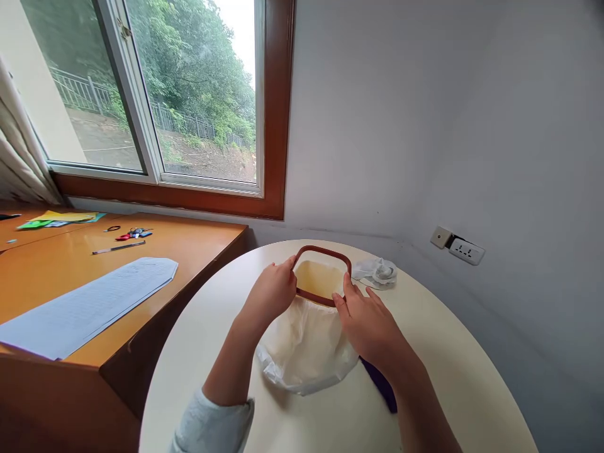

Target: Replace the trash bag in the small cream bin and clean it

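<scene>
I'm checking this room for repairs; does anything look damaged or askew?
Possibly: at right, the white rectangular plastic socket plate shows a dark gap along its upper edge, as if loose. The brown rounded-square ring between the left hand and right hand seems not fully seated on the cream bin, though that may just be handling.

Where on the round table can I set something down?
Bare patches on the round table: left, between desk and left hand; right, between right hand and wall. Crowded: the middle, with bin, plastic bag and both hands, crumpled plastic behind.
</scene>
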The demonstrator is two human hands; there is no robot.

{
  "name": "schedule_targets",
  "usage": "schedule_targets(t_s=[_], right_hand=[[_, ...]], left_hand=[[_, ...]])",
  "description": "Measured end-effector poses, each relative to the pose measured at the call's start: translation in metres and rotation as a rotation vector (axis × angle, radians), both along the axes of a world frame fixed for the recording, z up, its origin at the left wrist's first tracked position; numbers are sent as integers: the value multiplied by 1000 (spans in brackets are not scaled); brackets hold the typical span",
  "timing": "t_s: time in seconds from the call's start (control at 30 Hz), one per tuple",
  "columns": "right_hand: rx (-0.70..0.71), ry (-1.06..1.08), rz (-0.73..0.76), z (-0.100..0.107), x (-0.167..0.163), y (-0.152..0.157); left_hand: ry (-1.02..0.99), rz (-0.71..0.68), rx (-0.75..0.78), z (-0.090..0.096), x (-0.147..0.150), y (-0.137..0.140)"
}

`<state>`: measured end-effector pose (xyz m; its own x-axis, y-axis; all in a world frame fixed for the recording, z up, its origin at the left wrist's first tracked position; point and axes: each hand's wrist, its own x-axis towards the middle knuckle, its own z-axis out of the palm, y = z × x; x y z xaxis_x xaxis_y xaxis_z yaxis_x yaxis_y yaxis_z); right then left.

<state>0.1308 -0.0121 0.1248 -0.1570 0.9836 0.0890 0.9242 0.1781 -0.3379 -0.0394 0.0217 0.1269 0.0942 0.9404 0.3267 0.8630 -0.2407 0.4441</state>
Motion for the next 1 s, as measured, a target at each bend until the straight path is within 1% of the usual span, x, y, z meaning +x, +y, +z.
schedule_targets(t_s=[0.23,0.33,0.57,0.77,1.0], right_hand=[[-39,-61,-5,-3,0,2],[-58,-78,-11,-3,0,2],[-92,-118,-34,1,-2,1],[-82,-154,-34,-2,-1,5],[-37,-152,-5,-7,0,8]], left_hand=[[38,-27,-121,-3,0,3],[55,-34,-144,-5,0,4],[76,5,-184,-10,0,7],[49,-19,-195,-11,0,8],[190,49,-223,-5,-1,3]])
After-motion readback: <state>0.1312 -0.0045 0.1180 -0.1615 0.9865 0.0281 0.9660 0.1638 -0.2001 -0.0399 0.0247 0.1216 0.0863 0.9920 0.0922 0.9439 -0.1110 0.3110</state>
